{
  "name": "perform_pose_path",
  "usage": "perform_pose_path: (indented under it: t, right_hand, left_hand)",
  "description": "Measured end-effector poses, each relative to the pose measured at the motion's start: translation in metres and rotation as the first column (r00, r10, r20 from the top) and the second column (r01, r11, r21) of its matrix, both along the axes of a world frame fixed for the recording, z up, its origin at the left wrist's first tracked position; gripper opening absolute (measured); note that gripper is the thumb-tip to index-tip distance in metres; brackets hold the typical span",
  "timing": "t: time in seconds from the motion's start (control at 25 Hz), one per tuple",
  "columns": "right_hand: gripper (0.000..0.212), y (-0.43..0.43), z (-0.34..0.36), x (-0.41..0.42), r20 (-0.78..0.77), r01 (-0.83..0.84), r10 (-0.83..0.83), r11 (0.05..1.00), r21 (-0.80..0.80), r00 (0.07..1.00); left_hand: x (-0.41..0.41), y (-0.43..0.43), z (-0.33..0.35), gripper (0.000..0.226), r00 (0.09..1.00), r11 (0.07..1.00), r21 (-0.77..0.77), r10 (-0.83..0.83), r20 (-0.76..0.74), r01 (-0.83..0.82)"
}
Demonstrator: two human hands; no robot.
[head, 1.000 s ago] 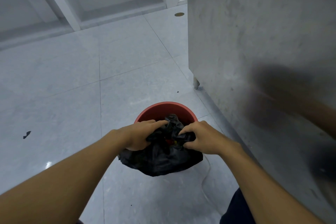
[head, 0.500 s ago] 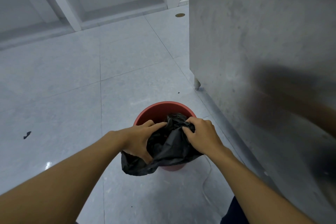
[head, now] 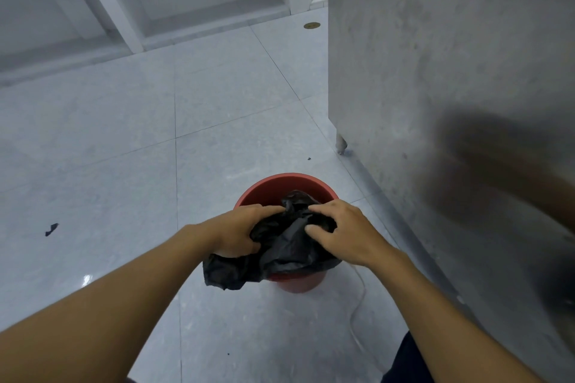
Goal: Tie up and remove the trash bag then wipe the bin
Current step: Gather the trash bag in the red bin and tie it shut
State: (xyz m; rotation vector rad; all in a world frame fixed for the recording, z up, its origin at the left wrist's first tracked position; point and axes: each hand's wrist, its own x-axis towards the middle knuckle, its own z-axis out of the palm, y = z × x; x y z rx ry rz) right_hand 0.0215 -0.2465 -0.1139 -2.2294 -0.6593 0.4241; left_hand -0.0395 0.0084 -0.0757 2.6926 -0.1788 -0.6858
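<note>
1. Since half a second ago, little has changed: both hands remain on the crumpled black plastic trash bag (head: 281,253), the right fingers now looser on top.
2. The left hand (head: 239,235) is curled shut, gripping the bag's left side. The right hand (head: 343,233) rests half-open, fingers pressing the gathered top.
3. The bag sits in the round red plastic bin (head: 289,188), which stands upright on the grey tiled floor (head: 124,140) near a steel cabinet (head: 435,71). The bag's bunched neck points up; a flap hangs over the near-left rim.
</note>
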Motion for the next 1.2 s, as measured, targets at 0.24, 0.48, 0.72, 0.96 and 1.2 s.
perform_pose_path:
  t: [0.24, 0.48, 0.72, 0.96, 1.2]
  right_hand:
    - [0.126, 0.0, 0.007, -0.006, -0.077, -0.225, 0.213, 0.946, -0.234, 0.974]
    - [0.054, 0.013, 0.0, -0.008, 0.149, 0.012, -0.008, 1.0, -0.028, 0.989]
    - [0.047, 0.015, -0.007, -0.005, -0.091, 0.219, -0.206, 0.962, 0.164, 0.974]
    - [0.055, 0.008, -0.006, 0.0, -0.271, 0.049, 0.017, 0.972, 0.232, 0.962]
    - [0.037, 0.014, -0.004, -0.001, -0.259, -0.091, 0.118, 0.989, 0.115, 0.959]
  left_hand:
    - [0.002, -0.001, -0.004, 0.064, 0.979, 0.991, -0.063, 0.125, 0.161, -0.116]
    - [0.004, -0.024, -0.003, 0.058, 0.969, 0.966, -0.146, 0.227, 0.098, -0.212]
    - [0.003, -0.037, 0.005, 0.128, 0.959, 0.924, -0.267, 0.238, -0.154, -0.272]
    - [0.011, -0.031, -0.004, 0.127, 0.993, 0.993, -0.001, 0.119, -0.005, -0.119]
    - [0.011, -0.022, -0.012, 0.054, 0.983, 0.996, -0.03, 0.088, 0.162, -0.084]
